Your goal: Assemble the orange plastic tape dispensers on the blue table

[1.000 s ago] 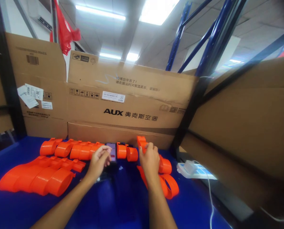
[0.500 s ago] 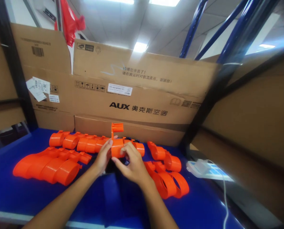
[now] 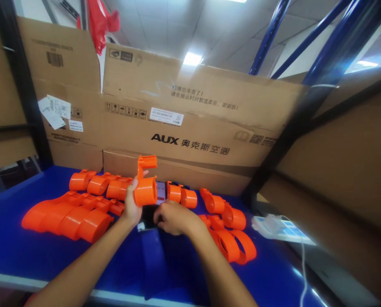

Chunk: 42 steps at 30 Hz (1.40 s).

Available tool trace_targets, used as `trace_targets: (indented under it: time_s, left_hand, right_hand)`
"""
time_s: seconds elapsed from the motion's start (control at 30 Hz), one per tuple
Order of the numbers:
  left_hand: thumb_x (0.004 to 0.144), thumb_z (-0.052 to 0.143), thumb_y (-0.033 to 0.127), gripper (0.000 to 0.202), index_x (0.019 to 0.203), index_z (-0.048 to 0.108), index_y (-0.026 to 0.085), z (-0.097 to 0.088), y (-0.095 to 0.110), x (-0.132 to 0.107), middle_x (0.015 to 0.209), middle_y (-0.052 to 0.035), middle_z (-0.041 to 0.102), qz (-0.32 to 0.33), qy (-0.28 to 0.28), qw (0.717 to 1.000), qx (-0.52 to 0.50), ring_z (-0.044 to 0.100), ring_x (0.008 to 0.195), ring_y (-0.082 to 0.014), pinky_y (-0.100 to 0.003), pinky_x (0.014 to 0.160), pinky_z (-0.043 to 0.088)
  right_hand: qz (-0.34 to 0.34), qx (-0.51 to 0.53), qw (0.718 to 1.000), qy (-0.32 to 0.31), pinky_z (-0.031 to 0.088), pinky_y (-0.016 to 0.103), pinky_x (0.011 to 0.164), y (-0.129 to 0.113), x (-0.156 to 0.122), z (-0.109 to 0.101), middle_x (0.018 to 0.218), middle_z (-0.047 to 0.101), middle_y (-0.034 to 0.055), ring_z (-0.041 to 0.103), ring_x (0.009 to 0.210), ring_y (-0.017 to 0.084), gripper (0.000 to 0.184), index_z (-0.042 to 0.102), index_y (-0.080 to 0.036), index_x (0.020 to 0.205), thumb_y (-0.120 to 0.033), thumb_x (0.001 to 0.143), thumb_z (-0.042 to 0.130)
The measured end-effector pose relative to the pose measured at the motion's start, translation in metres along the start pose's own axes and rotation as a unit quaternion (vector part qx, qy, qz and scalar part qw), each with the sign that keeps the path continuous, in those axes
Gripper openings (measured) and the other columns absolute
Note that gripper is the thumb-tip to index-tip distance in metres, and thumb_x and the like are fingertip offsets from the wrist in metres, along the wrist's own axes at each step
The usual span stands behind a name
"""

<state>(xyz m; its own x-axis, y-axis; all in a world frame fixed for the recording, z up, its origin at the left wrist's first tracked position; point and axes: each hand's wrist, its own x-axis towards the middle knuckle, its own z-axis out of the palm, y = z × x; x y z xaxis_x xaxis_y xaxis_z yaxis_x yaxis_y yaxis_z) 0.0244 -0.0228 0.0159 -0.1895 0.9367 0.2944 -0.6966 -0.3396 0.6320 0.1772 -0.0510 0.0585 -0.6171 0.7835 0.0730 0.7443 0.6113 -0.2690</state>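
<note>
Nearest the camera, two bare forearms reach out over the blue surface [image 3: 50, 256]. The right hand [image 3: 173, 217] lies low, palm down, its fingers curled around a small dark object [image 3: 148, 216] on the surface; what that object is cannot be told, and the grip on it is partly hidden. The left hand [image 3: 131, 204] is raised just above it, fingers wrapped around an orange plastic clamp ring [image 3: 145, 189], held with its open round end toward the camera and its tab pointing up, likely so the part can be looked over or lined up.

Just beyond the hands a phone [image 3: 160, 192] leans upright with its screen lit, between more orange rings: a row to the left [image 3: 97, 183] and a pair to the right [image 3: 180, 196]. Larger nested orange pieces [image 3: 65, 217] lie at the left, and a loose cluster [image 3: 232, 234] at the right, grouped by shape. A white power strip [image 3: 273, 226] sits off the right edge. Behind everything stand cardboard boxes [image 3: 190, 128] printed AUX.
</note>
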Motion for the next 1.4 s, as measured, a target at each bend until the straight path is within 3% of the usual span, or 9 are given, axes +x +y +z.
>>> trace_targets:
  time_s: [0.1,0.23,0.37,0.6,0.8,0.97,1.17,1.27,1.4]
  left_hand:
    - [0.084,0.056,0.053,0.056,0.127,0.064,0.017,0.002,-0.003,-0.003,0.1,-0.0081,0.077,-0.02,-0.017,1.0,-0.003,0.071,0.084,-0.024,-0.032,0.073,0.053]
    - [0.082,0.061,0.049,0.05,0.12,0.067,0.018,0.003,-0.011,-0.004,0.095,-0.005,0.077,-0.033,-0.013,0.999,-0.021,0.071,0.086,-0.0231,-0.032,0.077,0.054]
    - [0.08,0.063,0.043,0.044,0.116,0.068,0.018,0.001,-0.017,-0.006,0.096,-0.0047,0.076,-0.037,-0.014,0.999,-0.019,0.071,0.089,-0.0242,-0.031,0.074,0.054]
    - [0.081,0.063,0.041,0.039,0.112,0.069,0.017,0.002,-0.016,-0.01,0.094,-0.0044,0.076,-0.047,-0.026,0.998,-0.021,0.07,0.085,-0.0223,-0.029,0.074,0.054]
    - [0.08,0.067,0.042,0.038,0.11,0.069,0.019,0.003,-0.014,-0.01,0.092,-0.0019,0.076,-0.054,-0.029,0.998,-0.032,0.071,0.084,-0.0212,-0.029,0.078,0.053]
    - [0.077,0.069,0.042,0.049,0.119,0.065,0.018,0.003,-0.012,-0.012,0.101,-0.0067,0.076,-0.069,-0.048,0.996,-0.037,0.071,0.092,-0.0281,-0.035,0.081,0.054]
    - [0.07,0.077,0.035,0.06,0.125,0.057,0.021,0.0,-0.018,-0.017,0.096,-0.0051,0.072,-0.129,-0.109,0.985,-0.035,0.069,0.084,-0.0232,-0.031,0.074,0.052]
    - [0.071,0.078,0.037,0.049,0.114,0.058,0.022,-0.001,-0.021,-0.018,0.082,-0.0003,0.067,-0.144,-0.122,0.982,-0.011,0.063,0.067,-0.0159,-0.026,0.063,0.049]
    - [0.077,0.075,0.04,0.029,0.087,0.058,0.02,0.0,-0.023,-0.019,0.067,0.0033,0.06,-0.15,-0.12,0.981,0.022,0.053,0.052,-0.0105,-0.022,0.053,0.042]
  right_hand:
    - [0.007,-0.017,1.0,-0.024,0.048,0.025,0.076,0.005,0.002,0.006,0.067,0.073,-0.004,0.066,0.082,0.021,0.03,0.08,-0.031,0.071,-0.003,0.06,0.072]
    - [0.01,-0.02,1.0,-0.015,0.048,0.028,0.089,0.008,-0.002,0.013,0.086,0.076,-0.0013,0.064,0.099,0.023,0.029,0.081,-0.031,0.079,-0.007,0.066,0.071]
    - [0.012,-0.01,1.0,0.002,0.048,0.03,0.091,0.009,-0.004,0.017,0.101,0.075,0.0012,0.064,0.098,0.023,0.025,0.081,-0.029,0.081,-0.009,0.068,0.072]
    - [-0.014,0.029,0.999,0.041,0.045,0.032,0.096,0.013,-0.007,0.024,0.095,0.074,0.0023,0.06,0.108,0.025,0.022,0.077,-0.025,0.075,-0.006,0.07,0.068]
    - [-0.027,0.104,0.986,0.124,0.046,0.031,0.088,0.017,-0.007,0.023,0.089,0.072,0.0028,0.061,0.094,0.022,0.014,0.069,-0.021,0.07,-0.007,0.068,0.068]
    - [0.009,0.176,0.947,0.269,0.046,0.03,0.076,0.044,-0.011,0.011,0.073,0.064,0.0011,0.06,0.077,0.02,0.011,0.056,-0.021,0.066,-0.013,0.074,0.06]
    - [0.056,0.291,0.855,0.425,0.054,0.03,0.062,0.076,-0.016,0.007,0.069,0.067,0.0006,0.069,0.065,0.02,0.014,0.049,-0.024,0.082,-0.035,0.091,0.048]
    - [0.054,0.32,0.83,0.453,0.058,0.033,0.065,0.078,-0.016,0.009,0.076,0.073,0.0038,0.073,0.071,0.022,0.019,0.052,-0.023,0.092,-0.041,0.092,0.05]
    - [0.053,0.311,0.828,0.465,0.057,0.032,0.066,0.074,-0.013,0.014,0.069,0.07,0.0029,0.074,0.071,0.022,0.018,0.054,-0.023,0.085,-0.038,0.092,0.046]
